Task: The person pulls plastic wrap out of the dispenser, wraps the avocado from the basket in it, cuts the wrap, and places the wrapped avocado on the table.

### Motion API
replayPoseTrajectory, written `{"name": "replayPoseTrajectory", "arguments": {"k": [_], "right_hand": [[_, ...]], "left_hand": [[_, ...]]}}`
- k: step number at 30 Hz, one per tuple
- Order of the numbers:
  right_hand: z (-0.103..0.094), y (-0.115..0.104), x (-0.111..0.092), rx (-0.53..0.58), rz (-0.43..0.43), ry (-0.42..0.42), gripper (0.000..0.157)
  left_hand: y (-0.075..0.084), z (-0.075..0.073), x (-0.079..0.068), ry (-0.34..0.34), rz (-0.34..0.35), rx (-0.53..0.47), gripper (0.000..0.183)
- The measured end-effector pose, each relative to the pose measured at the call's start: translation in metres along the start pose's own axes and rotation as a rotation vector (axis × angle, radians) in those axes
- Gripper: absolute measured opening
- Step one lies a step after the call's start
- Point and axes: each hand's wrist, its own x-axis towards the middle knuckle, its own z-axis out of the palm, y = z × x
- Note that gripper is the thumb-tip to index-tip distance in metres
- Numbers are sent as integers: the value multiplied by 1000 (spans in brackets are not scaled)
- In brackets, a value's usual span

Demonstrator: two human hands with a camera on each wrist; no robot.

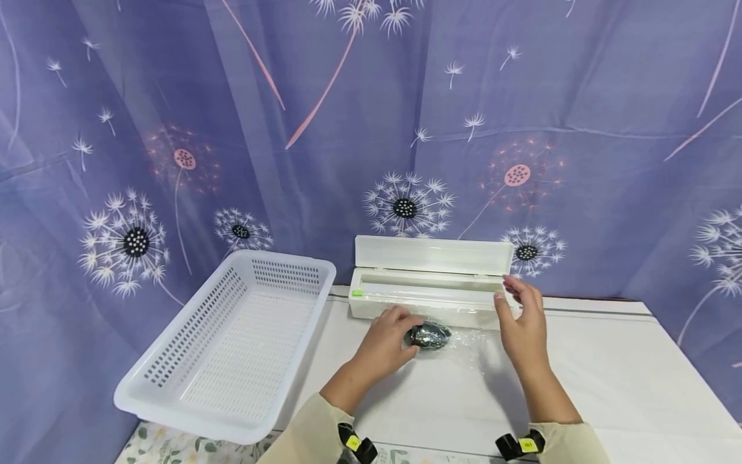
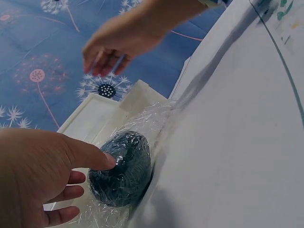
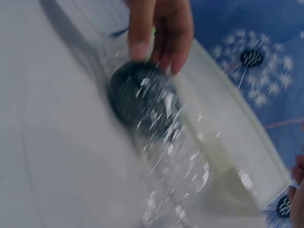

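Note:
A dark green, oval avocado (image 1: 428, 336), wrapped in clear cling film (image 1: 468, 345), lies on the white tabletop in front of a long white film box. My left hand (image 1: 385, 341) holds it loosely at its left end; in the left wrist view the thumb (image 2: 105, 160) touches its glossy surface. Past the avocado, film trails to the right in crinkled folds. My right hand (image 1: 524, 322) hovers by the box's right end, fingers loosely bent, holding nothing that I can make out. The film box (image 1: 426, 316) stands with its lid raised and a white roll inside.
A white perforated plastic basket (image 1: 301, 351) stands on the left, its inside bare. Behind the table hangs a purple-blue curtain (image 1: 324, 193) with dandelion prints. A green tab (image 1: 357, 293) marks the box's left end. A floral cloth (image 1: 168, 444) shows at the front edge.

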Motion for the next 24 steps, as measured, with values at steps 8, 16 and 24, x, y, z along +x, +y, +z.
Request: {"name": "replayPoseTrajectory", "arguments": {"k": [8,16,24], "right_hand": [[4,-17,-18,-132,-254,-328,32],[15,-16,-32,-229,-340,-523,34],[23,-12,-35,-268,-378,-572,39]], "left_hand": [[0,5,1,7,-16,25,51],[-1,6,4,7,-28,42,54],[-2,9,4,10,-18,49,57]]}}
